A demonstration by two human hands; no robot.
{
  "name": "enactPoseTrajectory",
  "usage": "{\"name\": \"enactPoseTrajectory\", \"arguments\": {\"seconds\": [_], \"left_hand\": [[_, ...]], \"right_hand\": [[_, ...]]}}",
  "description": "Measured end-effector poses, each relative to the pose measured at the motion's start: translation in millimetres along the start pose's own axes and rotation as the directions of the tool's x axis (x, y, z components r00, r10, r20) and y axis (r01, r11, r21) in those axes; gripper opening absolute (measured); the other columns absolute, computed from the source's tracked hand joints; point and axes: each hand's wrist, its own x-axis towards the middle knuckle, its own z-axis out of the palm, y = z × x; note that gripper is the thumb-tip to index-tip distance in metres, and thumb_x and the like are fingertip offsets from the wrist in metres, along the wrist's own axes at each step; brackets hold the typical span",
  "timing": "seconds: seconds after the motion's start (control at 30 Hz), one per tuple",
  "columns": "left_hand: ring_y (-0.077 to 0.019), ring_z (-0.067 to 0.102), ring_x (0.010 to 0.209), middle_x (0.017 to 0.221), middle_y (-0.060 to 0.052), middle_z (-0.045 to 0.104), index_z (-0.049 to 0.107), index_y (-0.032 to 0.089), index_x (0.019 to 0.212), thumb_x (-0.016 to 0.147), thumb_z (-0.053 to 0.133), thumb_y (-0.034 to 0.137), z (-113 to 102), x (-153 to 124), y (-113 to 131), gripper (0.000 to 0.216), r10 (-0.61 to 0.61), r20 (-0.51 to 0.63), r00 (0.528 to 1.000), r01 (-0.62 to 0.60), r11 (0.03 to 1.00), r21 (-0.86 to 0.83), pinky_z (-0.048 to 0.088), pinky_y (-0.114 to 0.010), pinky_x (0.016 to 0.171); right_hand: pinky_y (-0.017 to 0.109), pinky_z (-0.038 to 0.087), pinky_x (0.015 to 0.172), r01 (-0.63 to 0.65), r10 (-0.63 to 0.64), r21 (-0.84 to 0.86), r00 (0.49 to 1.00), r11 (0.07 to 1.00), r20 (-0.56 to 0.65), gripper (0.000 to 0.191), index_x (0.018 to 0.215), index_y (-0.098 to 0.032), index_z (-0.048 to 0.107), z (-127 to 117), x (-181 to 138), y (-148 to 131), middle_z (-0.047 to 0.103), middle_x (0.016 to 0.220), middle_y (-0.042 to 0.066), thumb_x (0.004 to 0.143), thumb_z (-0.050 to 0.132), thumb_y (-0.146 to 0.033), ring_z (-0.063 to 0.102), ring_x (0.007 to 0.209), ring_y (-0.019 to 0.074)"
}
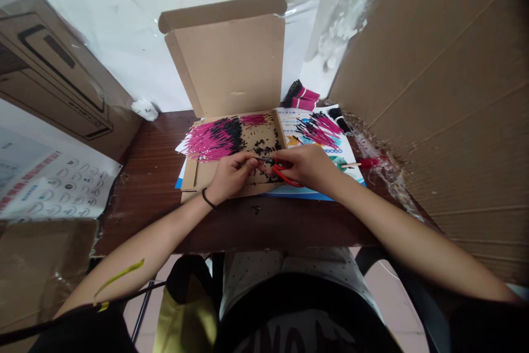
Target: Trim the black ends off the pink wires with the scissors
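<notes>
My right hand [308,164] is closed around red-handled scissors [288,177], their metal blades pointing left. My left hand [232,177], a dark band on its wrist, has its thumb and forefinger pinched together at the blade tips. What it pinches is too small to make out. Both hands are over the front of an open cardboard box [233,66]. Inside lie a large heap of pink wires with black ends [210,141], a smaller pink bunch [254,119] and many scattered black bits [264,146].
Loose pink and black wires [320,130] lie on a printed sheet [289,121] to the right. Tied bundles [303,97] rest behind it. A tall cardboard panel [433,94] bounds the right side. A carton [61,66] stands left of the brown table [140,144].
</notes>
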Motion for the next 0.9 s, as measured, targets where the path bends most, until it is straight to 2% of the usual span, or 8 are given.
{"name": "enactPoseTrajectory", "arguments": {"seconds": [0.23,0.5,0.7,0.9], "left_hand": [[-0.0099,0.053,0.051,0.066,-0.005,0.069,0.065,0.017,0.076,0.081,0.056,0.056,0.2,0.7,-0.7,0.041,0.021,-0.015,1.000,-0.022,0.999,-0.044,0.043,-0.022,0.049],[-0.0088,0.052,0.050,0.066,-0.005,0.069,0.061,0.016,0.075,0.079,0.058,0.058,1.5,0.6,-5.6,0.042,0.001,-0.056,0.998,-0.007,0.994,-0.111,0.042,-0.021,0.047],[-0.0078,0.052,0.048,0.065,-0.004,0.069,0.060,0.015,0.075,0.079,0.061,0.054,2.2,0.8,-8.3,0.039,0.012,-0.075,0.997,-0.022,0.992,-0.128,0.042,-0.020,0.046],[-0.0075,0.052,0.048,0.066,-0.005,0.069,0.062,0.015,0.074,0.081,0.060,0.052,1.9,1.1,-5.9,0.037,0.036,-0.082,0.996,-0.044,0.994,-0.098,0.041,-0.019,0.045]], "right_hand": [[0.027,0.025,0.055,-0.051,0.050,-0.014,0.998,0.999,-0.033,0.041,0.078,-0.020,0.071,-3.6,0.3,-4.4,0.064,0.063,0.005,0.083,0.050,-0.056,0.054,0.060,0.0158],[0.027,0.029,0.057,-0.036,0.037,0.060,0.999,0.998,-0.019,0.041,0.090,-0.021,0.072,-2.2,-2.7,-9.8,0.068,0.069,0.006,0.080,0.054,-0.056,0.057,0.063,0.0169],[0.026,0.026,0.055,-0.016,0.019,0.051,0.998,0.999,-0.058,0.043,0.087,-0.021,0.072,2.8,-2.4,-9.6,0.066,0.064,0.005,0.081,0.051,-0.058,0.056,0.060,0.0162],[0.026,0.026,0.054,-0.073,0.074,0.006,0.996,0.997,-0.043,0.041,0.077,-0.019,0.071,5.6,-1.2,-10.3,0.066,0.064,0.006,0.081,0.054,-0.056,0.055,0.058,0.0154]]}}
